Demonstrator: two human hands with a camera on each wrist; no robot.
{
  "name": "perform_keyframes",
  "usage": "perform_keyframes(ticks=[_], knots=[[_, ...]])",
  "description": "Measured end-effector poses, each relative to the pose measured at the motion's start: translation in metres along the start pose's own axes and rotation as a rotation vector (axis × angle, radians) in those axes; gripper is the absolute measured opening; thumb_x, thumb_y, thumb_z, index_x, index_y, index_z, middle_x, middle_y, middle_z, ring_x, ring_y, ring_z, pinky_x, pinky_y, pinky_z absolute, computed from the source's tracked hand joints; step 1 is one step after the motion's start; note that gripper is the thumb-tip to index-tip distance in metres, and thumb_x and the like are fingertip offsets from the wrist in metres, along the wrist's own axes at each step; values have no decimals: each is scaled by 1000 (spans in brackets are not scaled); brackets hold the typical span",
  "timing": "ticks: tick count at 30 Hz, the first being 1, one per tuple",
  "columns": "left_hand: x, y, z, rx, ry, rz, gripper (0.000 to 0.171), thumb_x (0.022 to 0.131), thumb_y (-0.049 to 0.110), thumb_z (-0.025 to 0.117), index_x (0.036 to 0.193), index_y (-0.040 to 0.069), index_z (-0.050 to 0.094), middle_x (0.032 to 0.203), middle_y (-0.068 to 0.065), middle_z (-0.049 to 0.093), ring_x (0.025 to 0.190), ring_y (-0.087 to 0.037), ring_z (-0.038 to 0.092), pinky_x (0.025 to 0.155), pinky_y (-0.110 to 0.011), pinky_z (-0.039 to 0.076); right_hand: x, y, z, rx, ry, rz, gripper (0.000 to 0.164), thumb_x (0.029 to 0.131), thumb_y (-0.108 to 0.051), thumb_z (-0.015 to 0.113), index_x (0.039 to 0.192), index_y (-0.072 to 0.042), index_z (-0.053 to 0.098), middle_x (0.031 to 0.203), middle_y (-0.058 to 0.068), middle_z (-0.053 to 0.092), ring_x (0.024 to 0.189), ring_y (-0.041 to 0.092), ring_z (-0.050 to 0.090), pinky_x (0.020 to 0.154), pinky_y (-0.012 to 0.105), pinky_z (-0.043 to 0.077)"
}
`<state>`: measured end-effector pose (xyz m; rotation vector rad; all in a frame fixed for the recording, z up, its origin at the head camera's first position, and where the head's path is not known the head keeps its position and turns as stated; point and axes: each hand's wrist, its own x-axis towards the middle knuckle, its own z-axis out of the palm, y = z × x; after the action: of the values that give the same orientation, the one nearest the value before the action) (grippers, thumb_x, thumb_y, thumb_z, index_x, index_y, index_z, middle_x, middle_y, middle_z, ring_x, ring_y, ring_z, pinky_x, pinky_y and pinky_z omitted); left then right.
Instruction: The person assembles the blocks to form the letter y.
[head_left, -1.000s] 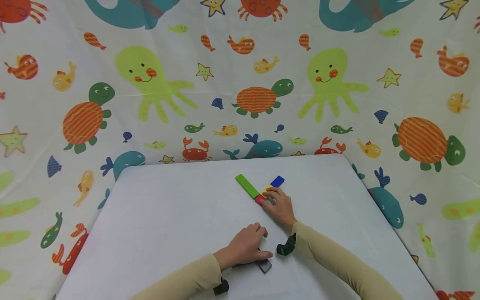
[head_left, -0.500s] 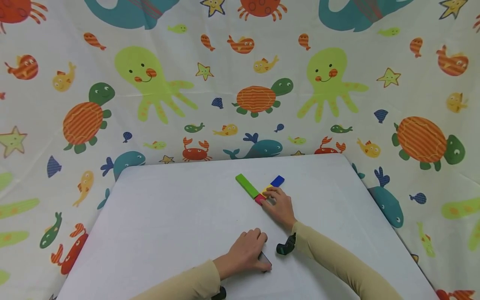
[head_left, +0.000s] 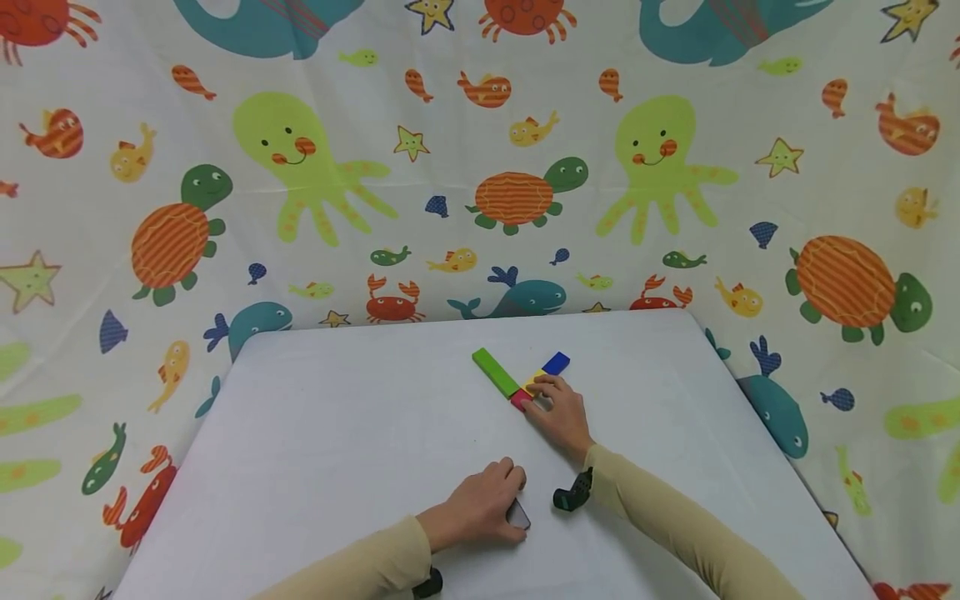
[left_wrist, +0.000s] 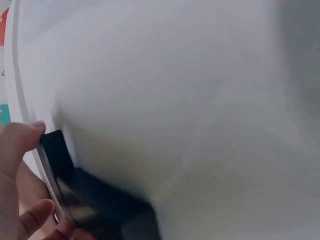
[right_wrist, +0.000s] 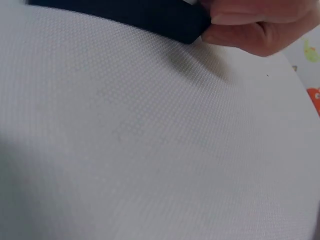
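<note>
My left hand [head_left: 480, 507] grips a flat, dark, glossy piece with a grey top [head_left: 517, 514] near the table's front. The left wrist view shows the thumb and fingertips along the silver edge of this dark piece [left_wrist: 90, 195]; its kind is unclear. Farther back, my right hand [head_left: 558, 414] lies over coloured blocks, its thumb at the red block [head_left: 519, 400] and its fingertips at the yellow block [head_left: 531, 382]. The right wrist view shows its fingers pinching the end of a dark bar [right_wrist: 125, 15], mostly cut off by the frame.
A long green block [head_left: 495, 372] slants up to the left from the red one, and a blue block [head_left: 556, 363] continues the yellow. They stand on a white table [head_left: 337, 433]. A patterned cloth [head_left: 442, 167] hangs behind it. Wrist cameras [head_left: 573, 492] sit beneath both sleeves.
My left hand has closed its thumb and fingers on the flat dark piece and shifted it slightly left. The right hand and the coloured blocks have stayed in place.
</note>
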<state>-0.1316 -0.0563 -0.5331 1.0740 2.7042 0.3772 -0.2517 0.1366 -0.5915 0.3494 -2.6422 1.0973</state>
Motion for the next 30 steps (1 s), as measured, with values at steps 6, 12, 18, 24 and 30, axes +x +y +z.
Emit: perform_keyframes(ticks=[6,12,18,24,30], knots=[[-9,-9,-13,-5,-88,-46,49,75,42,80,104,16,50,86,7,38,72,-7,39,52,-19,36,0,-1,-2,-1,-16,26,31,87,-31,75,110,-12,73,123,6,61,116,25,55,89,46,38],[-7,-26,-25,-16,-60,-8,48,78,27,79,115,12,52,100,2,48,84,-9,44,66,-19,45,0,0,0,2,-3,10,31,86,-32,76,109,-12,74,122,6,62,113,25,56,87,46,39],[12,-52,-41,-57,-43,131,46,83,2,70,125,5,51,123,-4,53,114,-17,50,98,-27,43,0,3,1,-17,21,-19,31,84,-32,77,108,-13,74,121,5,63,112,24,58,84,46,39],[31,-83,-43,-116,-57,81,52,89,4,69,136,6,49,144,-8,45,130,-20,46,107,-33,38,-1,3,0,-6,2,-2,31,85,-32,77,109,-12,73,121,7,62,114,26,57,85,46,38],[35,-99,-37,-107,-11,29,49,88,14,74,132,2,56,137,-12,50,123,-21,51,103,-35,43,0,0,-2,0,-21,10,32,86,-32,75,110,-12,73,123,7,61,115,25,56,87,46,39]])
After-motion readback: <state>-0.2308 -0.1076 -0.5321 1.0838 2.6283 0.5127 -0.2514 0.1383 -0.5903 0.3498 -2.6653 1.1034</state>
